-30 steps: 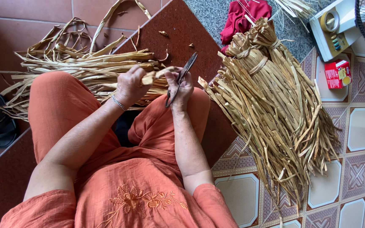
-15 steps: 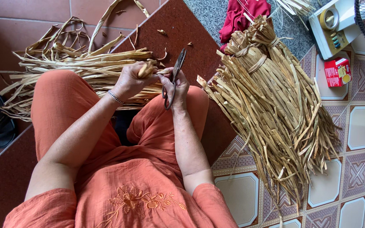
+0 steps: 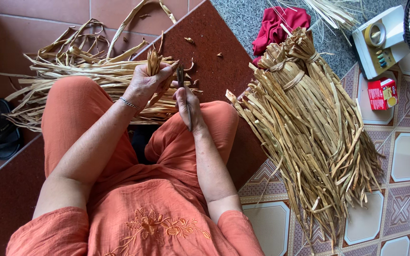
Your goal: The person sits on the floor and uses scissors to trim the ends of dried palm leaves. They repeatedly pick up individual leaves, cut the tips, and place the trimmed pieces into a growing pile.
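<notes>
While seated with knees apart over a dark red stone step (image 3: 214, 52): left hand (image 3: 145, 85) fisted tight around a short tuft of dried leaf strips (image 3: 153, 60), ends sticking up above the knuckles. Thin bracelet (image 3: 129, 103) at that wrist. Right hand (image 3: 187, 103) just beside the left, fingers curled shut around a slim dark knife (image 3: 181, 78), blade tip up near the tuft; whether blade and strips touch, impossible to tell. Beyond and left of the left hand, a loose heap of long pale strips (image 3: 72, 76) across the step and the lap. Well to the right of the right hand, a thick tied bundle of strips (image 3: 304, 128) fanned out over patterned floor tiles (image 3: 406, 156). Beyond that bundle, a crumpled red cloth (image 3: 278, 26); further right, a small red box (image 3: 382, 94). Far left of the left hand, a black sandal (image 3: 1, 128).
</notes>
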A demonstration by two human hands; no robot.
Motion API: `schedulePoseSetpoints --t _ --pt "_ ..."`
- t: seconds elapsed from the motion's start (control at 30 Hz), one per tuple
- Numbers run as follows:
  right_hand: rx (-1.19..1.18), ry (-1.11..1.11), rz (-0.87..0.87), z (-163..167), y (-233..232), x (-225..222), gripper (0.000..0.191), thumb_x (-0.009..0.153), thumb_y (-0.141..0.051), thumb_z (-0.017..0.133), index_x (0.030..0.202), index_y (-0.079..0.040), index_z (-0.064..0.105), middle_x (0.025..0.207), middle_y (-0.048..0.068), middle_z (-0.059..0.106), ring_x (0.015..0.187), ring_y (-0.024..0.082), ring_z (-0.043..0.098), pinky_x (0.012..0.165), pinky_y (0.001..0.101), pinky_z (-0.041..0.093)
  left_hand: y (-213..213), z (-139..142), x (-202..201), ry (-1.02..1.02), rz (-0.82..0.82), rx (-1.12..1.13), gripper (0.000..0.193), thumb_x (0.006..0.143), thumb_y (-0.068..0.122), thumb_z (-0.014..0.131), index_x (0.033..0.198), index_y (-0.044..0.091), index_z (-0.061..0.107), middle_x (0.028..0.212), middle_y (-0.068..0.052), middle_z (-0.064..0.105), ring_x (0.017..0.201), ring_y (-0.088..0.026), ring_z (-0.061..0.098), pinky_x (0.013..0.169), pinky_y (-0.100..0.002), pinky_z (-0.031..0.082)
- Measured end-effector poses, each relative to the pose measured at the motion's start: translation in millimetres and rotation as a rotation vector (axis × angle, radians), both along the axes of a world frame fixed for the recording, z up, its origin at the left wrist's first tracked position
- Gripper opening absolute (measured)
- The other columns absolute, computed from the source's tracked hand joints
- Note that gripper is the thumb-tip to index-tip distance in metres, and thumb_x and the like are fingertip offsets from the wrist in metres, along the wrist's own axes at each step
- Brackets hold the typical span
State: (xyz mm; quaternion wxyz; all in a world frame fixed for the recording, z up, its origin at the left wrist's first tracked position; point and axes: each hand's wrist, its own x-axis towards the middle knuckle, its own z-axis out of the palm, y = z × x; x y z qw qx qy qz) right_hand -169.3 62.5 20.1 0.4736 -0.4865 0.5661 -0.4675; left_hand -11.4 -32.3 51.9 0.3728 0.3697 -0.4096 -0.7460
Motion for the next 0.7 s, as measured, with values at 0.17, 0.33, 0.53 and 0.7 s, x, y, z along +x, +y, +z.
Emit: schedulePoseSetpoints --t 0.17,0.33,0.53,0.7 --pt "-0.144 0.384 -0.030 3 6 4 0.061 0.115 -0.052 0.032 0.136 -0.002 0.060 0.119 0.016 0.071 0.103 0.028 0.070 0.093 0.0374 0.055 0 -8 -5 -0.006 0.027 -0.023 0.008 0.098 0.009 0.074 0.096 0.003 0.069 0.069 0.002 0.061 0.055 -0.004 0.054 0.047 -0.022 0.041" --pt "-0.110 0.477 -0.005 11 10 5 0.063 0.112 -0.052 0.030 0.139 -0.002 0.056 0.132 0.023 0.065 0.125 0.039 0.062 0.106 0.0445 0.049 -2 -18 -5 -0.001 0.050 -0.032 0.006 0.097 0.007 0.074 0.095 0.003 0.069 0.068 0.002 0.061 0.054 -0.005 0.056 0.046 -0.022 0.042" --pt "-0.056 0.482 -0.060 6 11 10 0.061 0.111 -0.052 0.027 0.130 -0.005 0.061 0.113 0.019 0.071 0.109 0.037 0.068 0.095 0.0463 0.053 1 -20 -8 -0.098 0.012 -0.064 0.007 0.095 0.007 0.075 0.096 0.003 0.069 0.072 0.002 0.064 0.060 -0.004 0.060 0.050 -0.021 0.048" --pt "0.028 0.535 -0.090 -4 11 11 0.060 0.112 -0.051 0.023 0.113 -0.007 0.064 0.083 0.015 0.071 0.081 0.036 0.072 0.075 0.0476 0.056 1 -22 -9 -0.028 -0.034 -0.073 0.003 0.096 0.007 0.071 0.096 0.004 0.071 0.071 0.002 0.064 0.059 -0.004 0.059 0.049 -0.022 0.049"
